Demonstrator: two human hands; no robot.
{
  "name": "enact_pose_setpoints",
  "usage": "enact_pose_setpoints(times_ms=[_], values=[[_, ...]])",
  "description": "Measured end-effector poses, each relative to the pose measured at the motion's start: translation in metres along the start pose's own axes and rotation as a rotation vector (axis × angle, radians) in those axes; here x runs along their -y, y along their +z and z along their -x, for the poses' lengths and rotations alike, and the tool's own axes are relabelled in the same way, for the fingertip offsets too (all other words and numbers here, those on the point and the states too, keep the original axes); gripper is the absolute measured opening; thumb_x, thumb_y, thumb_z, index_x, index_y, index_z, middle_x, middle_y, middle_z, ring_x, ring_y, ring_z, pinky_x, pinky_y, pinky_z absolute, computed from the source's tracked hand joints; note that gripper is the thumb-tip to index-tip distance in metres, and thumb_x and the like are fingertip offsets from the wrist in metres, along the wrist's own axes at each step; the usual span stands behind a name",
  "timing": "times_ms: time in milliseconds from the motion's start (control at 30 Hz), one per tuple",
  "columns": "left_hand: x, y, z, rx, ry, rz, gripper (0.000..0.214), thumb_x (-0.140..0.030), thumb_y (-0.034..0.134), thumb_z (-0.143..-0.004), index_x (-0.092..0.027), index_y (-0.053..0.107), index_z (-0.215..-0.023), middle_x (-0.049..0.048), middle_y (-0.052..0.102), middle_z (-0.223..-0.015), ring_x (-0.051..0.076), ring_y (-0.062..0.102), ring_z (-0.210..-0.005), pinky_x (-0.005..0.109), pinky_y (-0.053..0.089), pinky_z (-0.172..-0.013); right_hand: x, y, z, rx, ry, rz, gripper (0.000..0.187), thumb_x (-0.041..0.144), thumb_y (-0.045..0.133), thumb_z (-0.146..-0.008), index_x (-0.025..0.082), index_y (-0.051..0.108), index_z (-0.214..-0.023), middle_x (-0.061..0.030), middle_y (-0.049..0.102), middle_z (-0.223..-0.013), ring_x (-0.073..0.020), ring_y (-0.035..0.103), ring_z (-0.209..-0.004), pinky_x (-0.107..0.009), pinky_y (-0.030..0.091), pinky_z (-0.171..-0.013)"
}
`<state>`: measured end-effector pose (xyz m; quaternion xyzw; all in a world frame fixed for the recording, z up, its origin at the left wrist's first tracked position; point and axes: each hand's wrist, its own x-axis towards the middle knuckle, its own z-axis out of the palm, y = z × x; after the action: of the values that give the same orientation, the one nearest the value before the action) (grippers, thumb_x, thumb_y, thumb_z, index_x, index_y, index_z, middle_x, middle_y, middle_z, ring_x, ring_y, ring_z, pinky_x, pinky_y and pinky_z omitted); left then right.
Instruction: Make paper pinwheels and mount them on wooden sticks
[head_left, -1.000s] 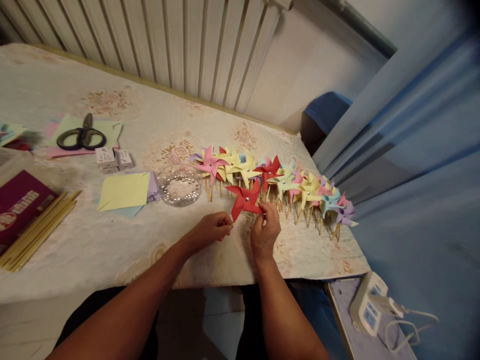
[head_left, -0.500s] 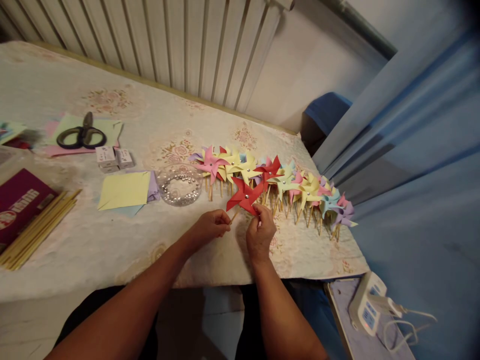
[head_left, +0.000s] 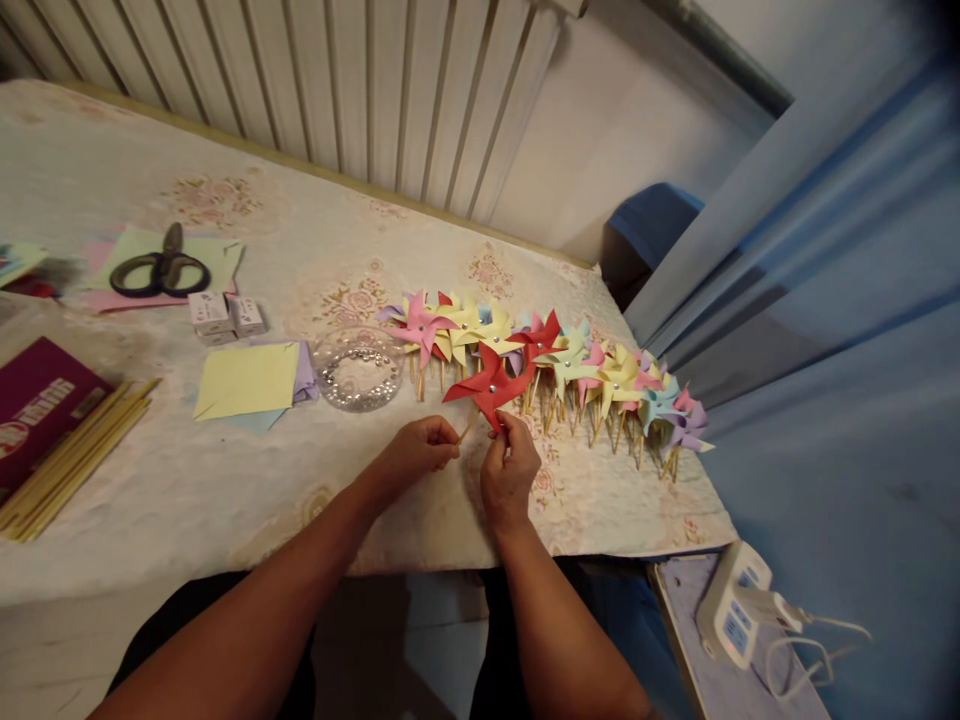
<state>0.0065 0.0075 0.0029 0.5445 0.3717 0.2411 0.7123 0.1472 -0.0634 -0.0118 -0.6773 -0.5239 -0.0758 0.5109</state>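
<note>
A red paper pinwheel (head_left: pixel 491 388) is held between my hands above the table. My left hand (head_left: pixel 427 445) pinches its thin wooden stick (head_left: pixel 466 428), well below the paper blades. At the lowest blade, the fingers of my right hand (head_left: pixel 514 465) are closed on the red paper. Behind it lies a crowded row of finished pinwheels (head_left: pixel 616 385) in pink, yellow, red, green, blue and purple, their sticks pointing toward me. Left of my hands sits a round clear dish (head_left: pixel 360 378) of small shiny metal pieces.
Yellow, purple and blue paper squares (head_left: pixel 246 380) lie left of the dish. Beyond are small white boxes (head_left: pixel 212 315), black-handled scissors (head_left: pixel 161 272) on more paper, a bundle of sticks (head_left: pixel 82 455) and a purple package (head_left: pixel 45 410). A power strip (head_left: pixel 735 605) stands right, by blue curtains.
The red pinwheel's blades have turned about its centre. My right hand has shifted slightly left and down with the blade, while my left hand stays nearly still on the stick.
</note>
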Motion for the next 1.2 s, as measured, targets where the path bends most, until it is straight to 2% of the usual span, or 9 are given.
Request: enact_pose_setpoints(times_ms=[233, 433, 567, 633, 700, 800, 900, 1033, 1200], values=[[0.001, 0.0, 0.0, 0.014, 0.011, -0.001, 0.021, -0.031, 0.069, -0.06, -0.017, 0.057, -0.071, -0.0051, 0.052, -0.055, 0.009, 0.044, -0.051, 0.024, 0.032, -0.054, 0.005, 0.003, 0.004, 0.052, -0.005, -0.051, 0.036, 0.012, 0.037, -0.091, 0.019, 0.064, -0.114, -0.0104, 0.07, -0.102, -0.0199, 0.067, -0.096, -0.037, 0.056, -0.084], [0.003, -0.001, -0.001, 0.021, 0.014, 0.022, 0.023, -0.032, 0.07, -0.06, -0.017, 0.058, -0.072, -0.0057, 0.052, -0.055, 0.009, 0.044, -0.052, 0.024, 0.032, -0.054, 0.011, 0.001, 0.003, 0.09, -0.03, -0.069, 0.033, 0.013, 0.038, -0.093, 0.021, 0.065, -0.109, -0.0077, 0.069, -0.092, -0.0188, 0.067, -0.088, -0.035, 0.056, -0.079], [0.002, -0.003, -0.001, 0.019, 0.014, 0.026, 0.021, -0.03, 0.069, -0.061, -0.016, 0.058, -0.072, -0.0059, 0.052, -0.055, 0.009, 0.044, -0.052, 0.024, 0.031, -0.053, 0.007, -0.007, -0.004, -0.052, 0.035, -0.068, 0.028, 0.015, 0.039, -0.094, 0.02, 0.065, -0.104, -0.0073, 0.068, -0.091, -0.0186, 0.066, -0.086, -0.035, 0.054, -0.079], [0.001, -0.003, 0.0, 0.027, 0.008, 0.019, 0.019, -0.029, 0.068, -0.062, -0.016, 0.058, -0.072, -0.0058, 0.052, -0.055, 0.009, 0.044, -0.051, 0.024, 0.031, -0.053, 0.002, -0.012, -0.01, -0.158, 0.063, -0.014, 0.027, 0.016, 0.041, -0.094, 0.019, 0.065, -0.105, -0.009, 0.067, -0.095, -0.0201, 0.065, -0.091, -0.038, 0.054, -0.083], [0.001, -0.003, 0.0, 0.04, 0.002, 0.012, 0.018, -0.029, 0.068, -0.062, -0.016, 0.058, -0.071, -0.0058, 0.052, -0.054, 0.009, 0.044, -0.051, 0.024, 0.031, -0.053, -0.004, -0.016, -0.015, -0.204, 0.043, 0.045, 0.029, 0.017, 0.042, -0.094, 0.019, 0.064, -0.113, -0.012, 0.067, -0.105, -0.0222, 0.064, -0.101, -0.042, 0.054, -0.089], [0.003, -0.004, 0.0, 0.064, -0.002, 0.01, 0.017, -0.028, 0.067, -0.063, -0.016, 0.059, -0.072, -0.006, 0.051, -0.054, 0.009, 0.043, -0.051, 0.024, 0.031, -0.053, -0.01, -0.019, -0.021, -0.172, -0.032, 0.102, 0.038, 0.014, 0.039, -0.093, 0.019, 0.059, -0.126, -0.016, 0.063, -0.122, -0.025, 0.058, -0.117, -0.046, 0.052, -0.095], [0.004, -0.004, 0.0, 0.081, -0.007, 0.009, 0.016, -0.027, 0.066, -0.063, -0.016, 0.059, -0.073, -0.0061, 0.05, -0.054, 0.009, 0.043, -0.052, 0.024, 0.031, -0.053, -0.012, -0.02, -0.023, -0.124, -0.097, 0.155, 0.044, 0.011, 0.037, -0.092, 0.019, 0.056, -0.131, -0.0166, 0.06, -0.128, -0.0258, 0.053, -0.126, -0.051, 0.048, -0.102], [0.0, -0.003, 0.002, 0.082, -0.018, -0.013, 0.018, -0.028, 0.066, -0.061, -0.016, 0.059, -0.072, -0.0059, 0.051, -0.055, 0.009, 0.043, -0.052, 0.024, 0.031, -0.053, -0.016, -0.018, -0.023, -0.094, -0.129, 0.194, 0.047, 0.007, 0.036, -0.089, 0.019, 0.056, -0.13, -0.0162, 0.06, -0.128, -0.0249, 0.054, -0.124, -0.051, 0.046, -0.105], [-0.003, -0.002, 0.003, 0.08, -0.029, -0.028, 0.019, -0.029, 0.065, -0.06, -0.016, 0.058, -0.073, -0.0061, 0.051, -0.054, 0.009, 0.043, -0.051, 0.024, 0.03, -0.052, -0.022, -0.016, -0.022, -0.088, -0.101, 0.195, 0.041, 0.007, 0.036, -0.087, 0.018, 0.06, -0.119, -0.0138, 0.064, -0.119, -0.0236, 0.057, -0.118, -0.049, 0.049, -0.102]])
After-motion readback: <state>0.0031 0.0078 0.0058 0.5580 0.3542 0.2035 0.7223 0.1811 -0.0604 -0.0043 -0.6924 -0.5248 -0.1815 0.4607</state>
